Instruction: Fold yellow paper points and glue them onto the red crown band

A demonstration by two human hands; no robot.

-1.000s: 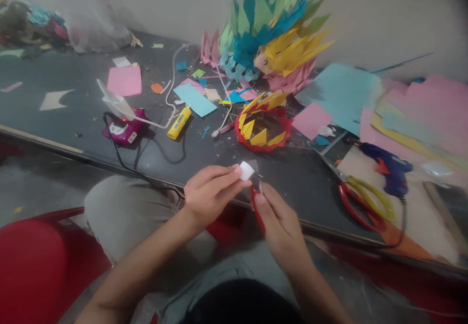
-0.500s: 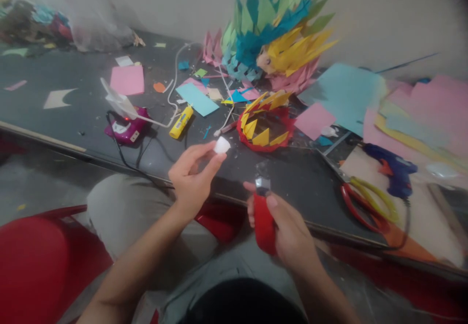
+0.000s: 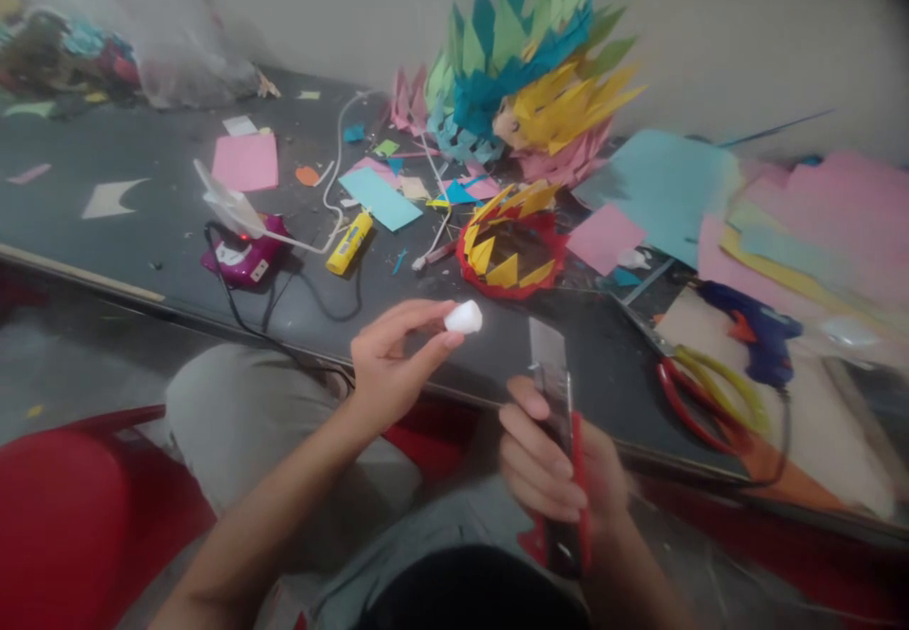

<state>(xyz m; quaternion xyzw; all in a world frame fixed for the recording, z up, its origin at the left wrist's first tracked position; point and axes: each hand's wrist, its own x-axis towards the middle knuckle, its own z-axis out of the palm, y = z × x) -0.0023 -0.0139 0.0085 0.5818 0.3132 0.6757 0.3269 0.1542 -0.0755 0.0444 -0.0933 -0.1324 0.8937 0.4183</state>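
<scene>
A small white rounded piece [image 3: 464, 317] is pinched between the thumb and fingertips of my left hand [image 3: 398, 355]. It looks like a short stub; what it is made of I cannot tell. To its right, my right hand [image 3: 554, 464] wraps around the red and black handle of a box cutter [image 3: 576, 478]. The wide grey blade points up and away from me, apart from the white piece. Both hands are above the front edge of the dark table [image 3: 276, 327]. Just beyond them sits a red and yellow paper ring with pointed petals [image 3: 515, 284].
Scissors [image 3: 692, 393] and a blue glue gun [image 3: 763, 327] lie at the right beside coloured paper sheets [image 3: 668, 185]. A yellow tube [image 3: 349, 243] and a purple power strip [image 3: 248, 256] with cables are at the left. Large folded-paper work [image 3: 525, 90] stands against the wall.
My right hand has turned and moved slightly right, and much more of the cutter's blade now shows. My left hand has shifted right and a little nearer with the white piece.
</scene>
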